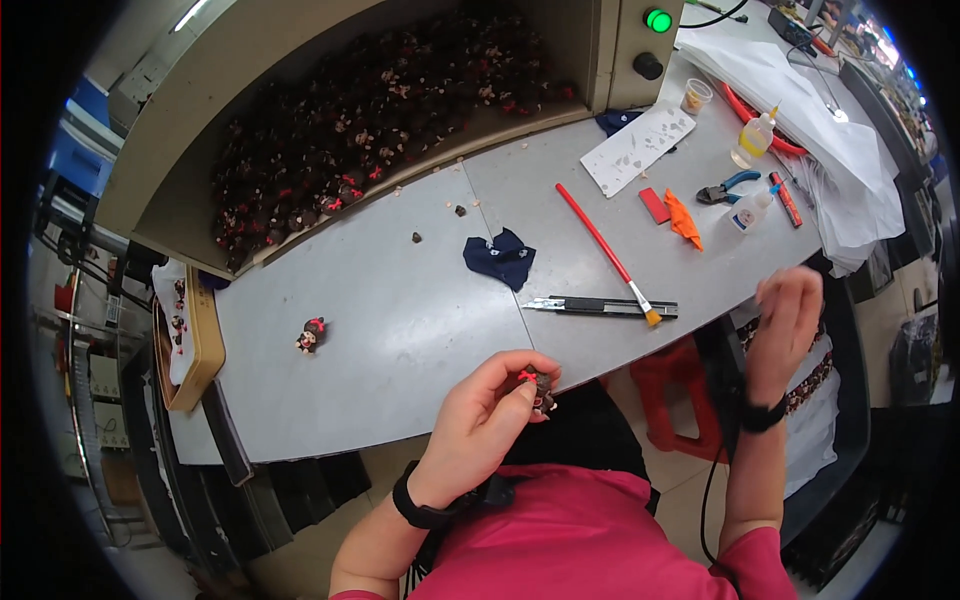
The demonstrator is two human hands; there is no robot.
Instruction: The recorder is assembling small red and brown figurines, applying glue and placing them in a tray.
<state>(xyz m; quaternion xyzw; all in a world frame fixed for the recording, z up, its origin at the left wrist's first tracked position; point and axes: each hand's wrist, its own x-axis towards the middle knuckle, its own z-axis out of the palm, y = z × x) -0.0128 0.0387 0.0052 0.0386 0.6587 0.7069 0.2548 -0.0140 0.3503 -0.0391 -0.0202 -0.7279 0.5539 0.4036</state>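
Note:
Near the table's front edge, my left hand is closed round a small dark brown figurine with a red bow. The thumb and fingers cover part of it. My right hand is raised off the table's right front edge, with its fingers loosely bent and somewhat blurred. I see nothing in it. A similar figurine with a red bow lies on the left of the grey table. Ahead of my left hand are a black utility knife and a red-handled brush, its bristles resting across the knife.
An open-fronted beige box at the back holds a heap of figurines. A dark blue cloth lies mid-table. Blue-handled cutters, squeeze bottles and an orange cloth are at the right. A yellow tray stands left.

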